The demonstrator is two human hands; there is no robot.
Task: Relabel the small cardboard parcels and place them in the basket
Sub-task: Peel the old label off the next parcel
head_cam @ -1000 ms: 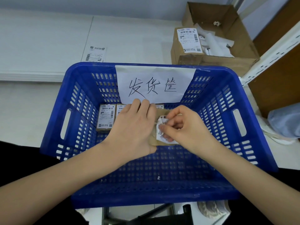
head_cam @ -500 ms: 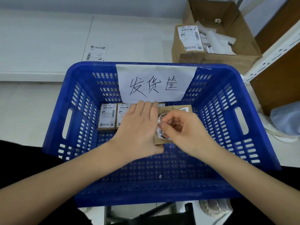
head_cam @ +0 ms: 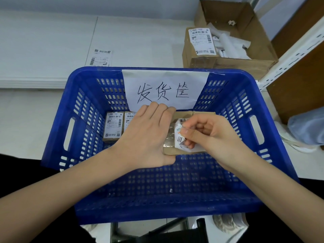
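My left hand [head_cam: 149, 134] grips a small cardboard parcel [head_cam: 171, 150] over the middle of the blue basket [head_cam: 57, 123]. My right hand [head_cam: 206, 134] pinches a crumpled white barcode label [head_cam: 180, 137] that is partly lifted off the parcel's top. Labelled parcels [head_cam: 113, 126] lie side by side on the basket floor at the far left, partly hidden behind my left hand. A further cardboard parcel [head_cam: 204, 113] shows behind my right hand. A white paper sign [head_cam: 164, 90] with handwritten characters hangs on the basket's far wall.
An open cardboard box [head_cam: 229, 55] with white paper scraps and a shipping label stands on the white table [head_cam: 43, 41] behind the basket at the right. A loose label sheet [head_cam: 100, 57] lies on the table at the back left. A white metal shelf post [head_cam: 294, 50] rises at the right.
My right hand has peeled the label further up off the parcel. Both hands and the parcel stay over the same spot in the basket.
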